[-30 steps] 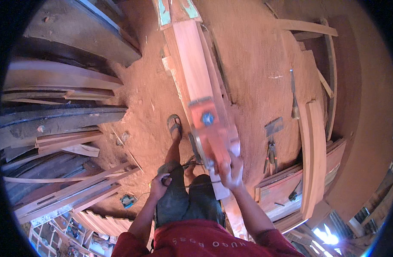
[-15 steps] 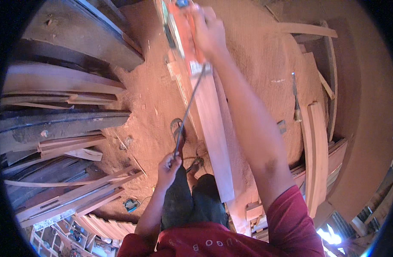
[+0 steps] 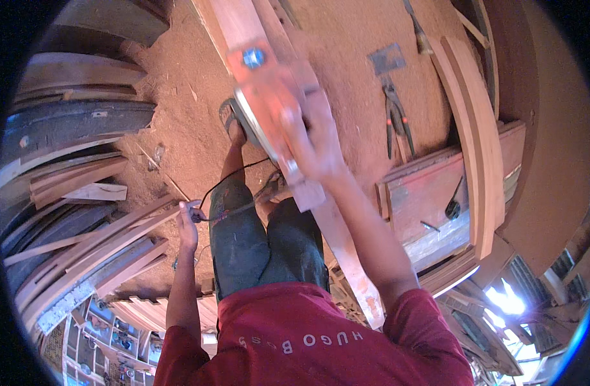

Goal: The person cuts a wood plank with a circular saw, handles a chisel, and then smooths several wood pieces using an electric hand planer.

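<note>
My right hand point(image 3: 315, 147) is wrapped round the handle of an orange-red electric hand planer point(image 3: 269, 96) with a blue front knob, slightly smeared by motion. The planer rests on the upper face of a long pale wooden beam point(image 3: 236, 22), whose near end shows just behind the tool. Underneath, a longer timber point(image 3: 356, 273) reaches back past my right side. Off to the left, my left hand point(image 3: 188, 222) is closed on the dark power cord point(image 3: 212, 188), which loops over my leg to the planer. The planer hides its own sole and the wood below it.
Stacked timbers point(image 3: 82, 119) line the left side. On the sawdust-covered floor to the right lie long-handled pincers point(image 3: 395, 119), a flat metal plate point(image 3: 386, 59) and a chisel-like tool point(image 3: 420, 38). Curved wooden pieces point(image 3: 478, 148) lean beside a reddish panel point(image 3: 430, 186).
My right hand has drawn the planer back along the beam, closer to my body. My left hand has swung out left with the cord, now slack and looped. The view has shifted too.
</note>
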{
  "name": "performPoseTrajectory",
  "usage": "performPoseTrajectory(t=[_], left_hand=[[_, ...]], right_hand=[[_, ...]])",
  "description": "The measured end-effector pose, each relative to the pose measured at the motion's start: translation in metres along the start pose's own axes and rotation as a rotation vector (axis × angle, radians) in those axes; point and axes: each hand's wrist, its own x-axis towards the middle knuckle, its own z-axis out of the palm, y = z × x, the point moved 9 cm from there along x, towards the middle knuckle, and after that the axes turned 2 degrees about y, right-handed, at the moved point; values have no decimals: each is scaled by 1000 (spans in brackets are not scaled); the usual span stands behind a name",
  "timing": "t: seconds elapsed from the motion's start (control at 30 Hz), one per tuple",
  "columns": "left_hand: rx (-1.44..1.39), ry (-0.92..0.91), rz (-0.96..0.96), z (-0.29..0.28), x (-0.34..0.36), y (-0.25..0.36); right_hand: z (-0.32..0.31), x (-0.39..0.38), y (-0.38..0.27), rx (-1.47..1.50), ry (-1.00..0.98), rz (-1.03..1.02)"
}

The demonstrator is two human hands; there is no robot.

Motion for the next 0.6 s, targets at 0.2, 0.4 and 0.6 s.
performPoseTrajectory(t=[0.2,0.4,0.6], left_hand=[[282,-158,103,44,-78,-29],[367,-245,157,85,-115,-6],[191,-124,46,51,-91,-53]], right_hand=[[-56,-250,31,25,-172,373],[-76,-351,44,36,-226,544],[-60,-268,40,99,-143,476]])
